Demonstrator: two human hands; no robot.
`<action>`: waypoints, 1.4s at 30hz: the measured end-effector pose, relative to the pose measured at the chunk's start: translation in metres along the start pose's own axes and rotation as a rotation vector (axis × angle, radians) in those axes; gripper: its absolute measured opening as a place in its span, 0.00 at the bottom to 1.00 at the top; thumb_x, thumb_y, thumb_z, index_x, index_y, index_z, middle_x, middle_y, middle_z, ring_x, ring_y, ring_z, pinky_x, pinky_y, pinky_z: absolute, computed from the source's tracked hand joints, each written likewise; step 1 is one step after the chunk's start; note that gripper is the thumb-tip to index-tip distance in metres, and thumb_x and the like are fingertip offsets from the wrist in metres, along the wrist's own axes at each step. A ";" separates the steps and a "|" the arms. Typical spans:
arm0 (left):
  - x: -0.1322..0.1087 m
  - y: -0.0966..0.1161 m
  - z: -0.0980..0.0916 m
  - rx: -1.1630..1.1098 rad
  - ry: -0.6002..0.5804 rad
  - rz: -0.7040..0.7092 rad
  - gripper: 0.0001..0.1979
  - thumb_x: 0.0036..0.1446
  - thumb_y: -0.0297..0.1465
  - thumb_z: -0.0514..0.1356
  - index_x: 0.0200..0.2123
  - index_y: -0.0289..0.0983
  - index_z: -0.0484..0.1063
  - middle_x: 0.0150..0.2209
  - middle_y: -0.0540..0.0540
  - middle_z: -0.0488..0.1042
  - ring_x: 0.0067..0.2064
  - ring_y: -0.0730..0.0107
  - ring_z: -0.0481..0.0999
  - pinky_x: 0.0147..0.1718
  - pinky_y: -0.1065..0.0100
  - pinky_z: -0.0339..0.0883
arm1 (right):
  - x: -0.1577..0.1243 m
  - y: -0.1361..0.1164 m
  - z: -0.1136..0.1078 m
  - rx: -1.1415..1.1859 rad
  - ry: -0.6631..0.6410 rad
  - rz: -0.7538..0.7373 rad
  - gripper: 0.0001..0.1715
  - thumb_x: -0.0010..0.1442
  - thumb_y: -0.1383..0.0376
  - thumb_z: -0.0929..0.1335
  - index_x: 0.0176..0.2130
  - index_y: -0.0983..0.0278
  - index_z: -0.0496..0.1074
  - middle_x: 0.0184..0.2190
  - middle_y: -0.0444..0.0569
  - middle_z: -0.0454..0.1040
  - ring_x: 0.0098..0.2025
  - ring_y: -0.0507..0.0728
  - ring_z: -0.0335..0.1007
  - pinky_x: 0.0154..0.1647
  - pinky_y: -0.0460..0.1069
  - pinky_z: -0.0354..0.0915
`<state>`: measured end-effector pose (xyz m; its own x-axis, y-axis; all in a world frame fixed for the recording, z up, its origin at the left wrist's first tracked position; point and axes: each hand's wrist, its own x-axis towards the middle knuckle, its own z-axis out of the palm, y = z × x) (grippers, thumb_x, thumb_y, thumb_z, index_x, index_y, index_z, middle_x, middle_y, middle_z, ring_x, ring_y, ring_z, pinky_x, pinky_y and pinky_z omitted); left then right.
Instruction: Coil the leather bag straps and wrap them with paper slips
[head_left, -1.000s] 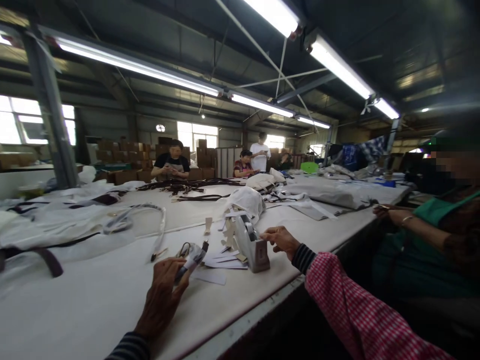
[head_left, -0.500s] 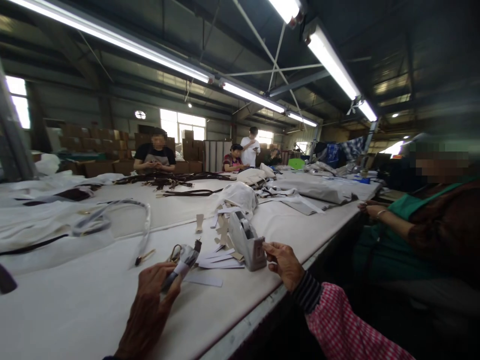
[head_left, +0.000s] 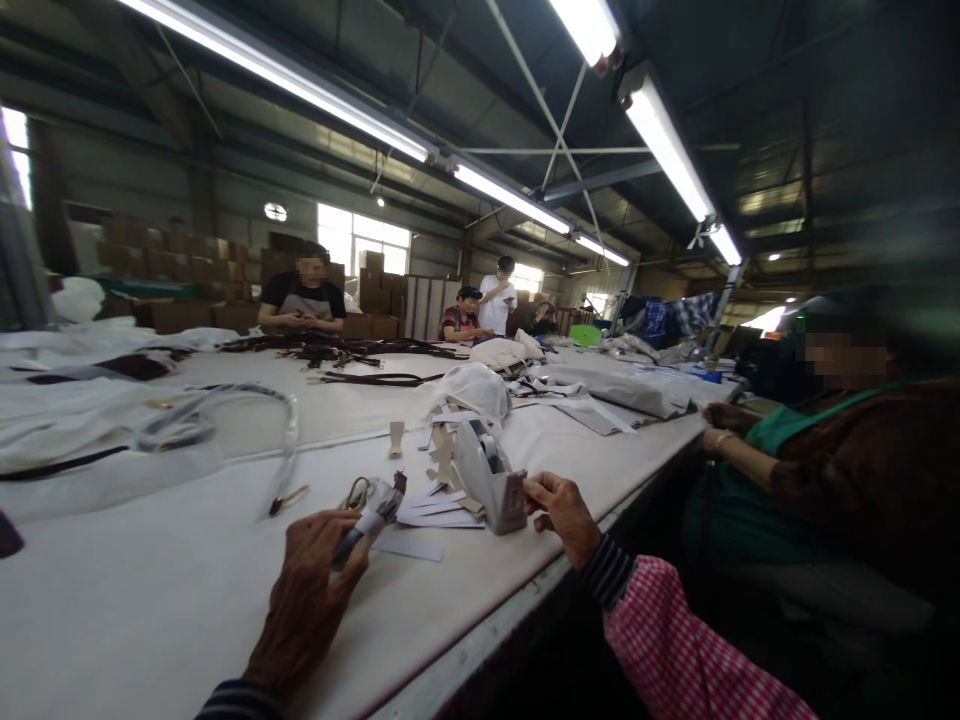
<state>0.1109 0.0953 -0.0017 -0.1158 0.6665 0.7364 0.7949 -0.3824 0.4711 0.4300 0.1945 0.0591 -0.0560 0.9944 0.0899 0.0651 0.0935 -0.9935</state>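
My left hand point(head_left: 319, 580) is closed around a folded strap bundle point(head_left: 384, 500) in clear plastic, with a white paper band about it. A brown end and a gold-coloured metal clip point(head_left: 358, 492) stick out beyond my fingers. My right hand point(head_left: 566, 515) is at the front end of a grey tape dispenser point(head_left: 491, 480), thumb and forefinger pinched together. Whatever lies between those fingertips is too small to make out. White paper strips point(head_left: 435, 515) and cut beige card pieces point(head_left: 444, 450) lie beside the dispenser, between my hands.
A plastic-sleeved strap point(head_left: 289, 450) curves over the white-covered table point(head_left: 187, 580) at left. Dark straps point(head_left: 352, 350) and white fabric pieces point(head_left: 472, 390) lie farther back. The table's edge point(head_left: 480, 650) runs by my right arm. A person in a green apron point(head_left: 795, 430) sits at right; others work beyond.
The view has shifted slightly. My left hand still grips the strap bundle, and my right fingertips stay at the dispenser's front end. The person at right has moved their hands a little.
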 end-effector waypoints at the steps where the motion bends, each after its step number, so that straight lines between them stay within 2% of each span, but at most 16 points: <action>1: 0.000 0.000 0.000 0.004 0.006 0.009 0.13 0.64 0.42 0.56 0.40 0.39 0.73 0.44 0.41 0.74 0.49 0.50 0.67 0.49 0.52 0.61 | 0.000 -0.003 0.001 0.003 -0.004 0.013 0.15 0.51 0.56 0.73 0.27 0.66 0.70 0.26 0.45 0.74 0.26 0.50 0.70 0.17 0.41 0.59; 4: 0.000 0.000 0.001 0.009 0.014 0.033 0.11 0.63 0.40 0.56 0.40 0.40 0.72 0.44 0.42 0.74 0.49 0.50 0.67 0.49 0.52 0.61 | 0.000 -0.013 0.002 0.018 -0.014 0.072 0.11 0.56 0.60 0.71 0.30 0.66 0.71 0.31 0.52 0.79 0.28 0.52 0.76 0.19 0.41 0.63; 8: -0.001 -0.003 0.001 0.017 0.003 0.044 0.09 0.63 0.38 0.57 0.41 0.41 0.71 0.45 0.42 0.74 0.50 0.50 0.67 0.49 0.52 0.61 | 0.000 -0.022 0.001 0.048 -0.042 0.128 0.09 0.61 0.65 0.67 0.31 0.67 0.70 0.35 0.56 0.81 0.32 0.54 0.80 0.24 0.42 0.68; 14: -0.002 -0.001 -0.001 0.016 -0.001 0.043 0.10 0.64 0.40 0.57 0.43 0.42 0.72 0.45 0.43 0.73 0.50 0.51 0.67 0.50 0.52 0.61 | -0.007 -0.010 0.000 0.040 -0.064 0.115 0.09 0.63 0.64 0.66 0.33 0.67 0.70 0.37 0.56 0.81 0.35 0.54 0.80 0.27 0.43 0.69; 19: 0.000 0.001 -0.002 0.007 -0.001 0.051 0.10 0.64 0.40 0.57 0.41 0.42 0.72 0.44 0.43 0.73 0.50 0.51 0.67 0.48 0.52 0.62 | 0.001 0.010 0.004 -0.029 -0.016 0.029 0.13 0.59 0.58 0.68 0.30 0.65 0.68 0.28 0.48 0.78 0.25 0.52 0.77 0.20 0.42 0.61; 22: 0.000 0.005 -0.003 0.008 -0.001 0.023 0.08 0.64 0.38 0.57 0.40 0.40 0.72 0.44 0.42 0.73 0.50 0.52 0.66 0.49 0.51 0.61 | 0.003 0.020 0.000 -0.075 -0.018 -0.052 0.16 0.56 0.54 0.69 0.28 0.64 0.66 0.23 0.43 0.74 0.22 0.52 0.74 0.20 0.43 0.59; 25: 0.000 0.013 -0.005 -0.010 -0.014 -0.035 0.05 0.64 0.34 0.56 0.40 0.40 0.71 0.43 0.43 0.72 0.49 0.54 0.66 0.50 0.52 0.62 | -0.003 0.032 -0.011 -0.191 -0.040 -0.135 0.19 0.54 0.52 0.70 0.25 0.63 0.64 0.20 0.41 0.70 0.20 0.51 0.69 0.20 0.44 0.58; 28: 0.002 0.022 -0.006 -0.035 -0.031 -0.106 0.04 0.64 0.31 0.56 0.38 0.40 0.70 0.42 0.44 0.73 0.49 0.55 0.66 0.49 0.54 0.63 | -0.017 0.036 -0.015 -0.326 0.014 -0.235 0.21 0.58 0.49 0.67 0.25 0.62 0.64 0.19 0.41 0.67 0.20 0.51 0.63 0.21 0.46 0.58; 29: 0.002 0.024 -0.006 -0.044 -0.035 -0.123 0.03 0.64 0.31 0.56 0.38 0.40 0.70 0.42 0.45 0.73 0.49 0.56 0.66 0.48 0.55 0.64 | -0.024 0.033 -0.011 -0.345 0.007 -0.273 0.22 0.60 0.49 0.66 0.26 0.62 0.65 0.18 0.40 0.66 0.20 0.51 0.61 0.22 0.46 0.58; 31: 0.003 0.027 -0.007 -0.063 -0.036 -0.143 0.02 0.63 0.30 0.57 0.37 0.40 0.70 0.42 0.45 0.73 0.48 0.56 0.66 0.48 0.57 0.64 | -0.038 0.021 0.009 -0.304 -0.114 -0.305 0.22 0.64 0.49 0.64 0.28 0.62 0.64 0.18 0.39 0.63 0.20 0.50 0.58 0.22 0.46 0.57; 34: 0.004 0.031 -0.009 -0.081 -0.024 -0.156 0.03 0.62 0.30 0.57 0.36 0.40 0.70 0.41 0.45 0.73 0.48 0.56 0.66 0.49 0.56 0.64 | -0.055 0.000 0.063 -0.123 -0.419 -0.265 0.21 0.66 0.50 0.65 0.29 0.62 0.62 0.19 0.38 0.63 0.20 0.49 0.57 0.22 0.45 0.57; 36: 0.005 0.033 -0.011 -0.085 -0.034 -0.168 0.04 0.63 0.31 0.57 0.36 0.39 0.71 0.40 0.44 0.73 0.47 0.56 0.66 0.48 0.55 0.64 | -0.059 -0.009 0.103 -0.026 -0.552 -0.239 0.20 0.66 0.51 0.65 0.29 0.62 0.62 0.19 0.38 0.63 0.19 0.48 0.56 0.20 0.45 0.55; 39: 0.006 0.035 -0.013 -0.083 -0.046 -0.176 0.05 0.63 0.30 0.56 0.35 0.39 0.71 0.39 0.44 0.73 0.46 0.56 0.66 0.47 0.55 0.64 | -0.053 -0.011 0.145 0.034 -0.621 -0.222 0.20 0.66 0.52 0.66 0.29 0.62 0.63 0.20 0.38 0.64 0.18 0.47 0.56 0.19 0.44 0.53; 42: 0.006 0.035 -0.013 -0.070 -0.024 -0.181 0.05 0.62 0.29 0.56 0.34 0.39 0.71 0.39 0.43 0.73 0.46 0.55 0.66 0.47 0.54 0.64 | -0.045 -0.007 0.162 0.003 -0.605 -0.231 0.20 0.65 0.52 0.66 0.28 0.62 0.63 0.18 0.37 0.62 0.17 0.47 0.55 0.19 0.44 0.51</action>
<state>0.1303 0.0772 0.0261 -0.2378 0.7431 0.6255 0.7188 -0.2984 0.6279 0.2711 0.1415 0.0507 -0.6196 0.7451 0.2468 -0.0184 0.3006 -0.9536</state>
